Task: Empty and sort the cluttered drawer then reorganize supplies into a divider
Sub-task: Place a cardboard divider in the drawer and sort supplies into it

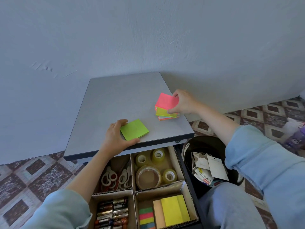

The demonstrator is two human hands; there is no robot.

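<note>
Gripping at edges: left hand green pad, front; right hand pink-topped stack, right; open tabletop behind.

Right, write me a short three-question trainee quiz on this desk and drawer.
1. True or false: the clear tape rolls and the white-handled scissors lie in separate compartments of the cardboard divider.
2. The right hand grips: A the square neon-pink sticky-note pad; B a tape roll; C scissors.
3. Fill in: the left hand holds the square lime-green sticky-note pad on the grey ____.
Key: 1 true; 2 A; 3 desktop.
</note>
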